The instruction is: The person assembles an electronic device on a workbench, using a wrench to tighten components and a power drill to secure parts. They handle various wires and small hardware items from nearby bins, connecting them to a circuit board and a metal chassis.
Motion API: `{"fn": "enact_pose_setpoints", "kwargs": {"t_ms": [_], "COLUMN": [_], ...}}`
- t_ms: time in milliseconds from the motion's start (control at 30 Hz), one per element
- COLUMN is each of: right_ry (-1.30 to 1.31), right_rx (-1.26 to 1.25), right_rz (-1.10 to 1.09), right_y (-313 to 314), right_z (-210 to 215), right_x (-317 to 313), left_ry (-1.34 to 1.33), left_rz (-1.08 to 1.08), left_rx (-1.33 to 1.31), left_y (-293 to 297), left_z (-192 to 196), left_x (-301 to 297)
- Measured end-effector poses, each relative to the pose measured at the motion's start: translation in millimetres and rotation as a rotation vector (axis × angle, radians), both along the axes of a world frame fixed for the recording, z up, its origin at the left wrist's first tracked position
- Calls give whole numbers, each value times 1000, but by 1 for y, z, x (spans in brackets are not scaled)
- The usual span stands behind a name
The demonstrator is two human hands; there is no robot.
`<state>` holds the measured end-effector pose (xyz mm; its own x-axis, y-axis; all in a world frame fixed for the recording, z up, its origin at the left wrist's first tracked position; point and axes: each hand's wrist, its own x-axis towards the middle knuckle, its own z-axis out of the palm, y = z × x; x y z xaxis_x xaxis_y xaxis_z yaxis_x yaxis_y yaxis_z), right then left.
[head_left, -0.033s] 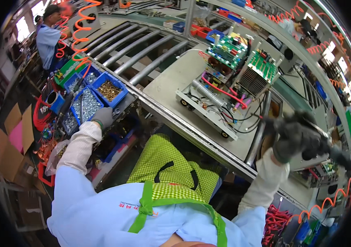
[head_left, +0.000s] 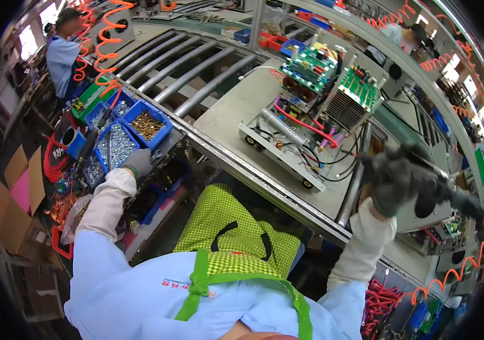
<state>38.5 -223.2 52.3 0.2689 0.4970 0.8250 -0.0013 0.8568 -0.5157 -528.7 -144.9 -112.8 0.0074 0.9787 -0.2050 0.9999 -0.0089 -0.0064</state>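
My left hand (head_left: 138, 163), in a grey glove, is at the near edge of a blue bin of silver screws (head_left: 117, 146). Its fingers are curled; whether anything small is in them is hidden. Beside it is a blue bin of brass-coloured screws (head_left: 146, 126), and a wrench (head_left: 158, 154) lies close to the fingertips. On the right, my gloved right hand (head_left: 390, 184) grips a black air screwdriver (head_left: 462, 204), blurred by motion, with a red hose at its rear. Left of that hand sits an open electrical unit (head_left: 287, 153) with green circuit boards, a finned heatsink and wires.
The unit rests on a pale board (head_left: 225, 116) over the roller conveyor (head_left: 196, 76). A metal frame post (head_left: 258, 25) rises behind. Orange coiled hoses (head_left: 111, 42) hang at the left. An open cardboard box (head_left: 20, 209) stands far left. Another person (head_left: 62, 56) is at the back left.
The view has shifted very slightly. My right hand and the air screwdriver have moved a little left and up; my left hand stays by the bins.
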Motion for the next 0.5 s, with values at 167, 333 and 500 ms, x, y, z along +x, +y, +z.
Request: {"fn": "enact_pose_setpoints", "kwargs": {"t_ms": [167, 333, 500], "right_ry": [131, 11, 124], "right_rx": [-61, -82, -25], "right_rz": [4, 119, 21], "right_y": [33, 34, 37], "right_z": [8, 2, 7], "right_x": [-34, -7, -16], "left_ry": [-11, -152, -101], "left_rz": [48, 77, 106], "left_rx": [-26, -26, 21], "left_y": [-7, -4, -14], "left_z": [-7, -7, 3], "left_x": [-3, -7, 10]}}
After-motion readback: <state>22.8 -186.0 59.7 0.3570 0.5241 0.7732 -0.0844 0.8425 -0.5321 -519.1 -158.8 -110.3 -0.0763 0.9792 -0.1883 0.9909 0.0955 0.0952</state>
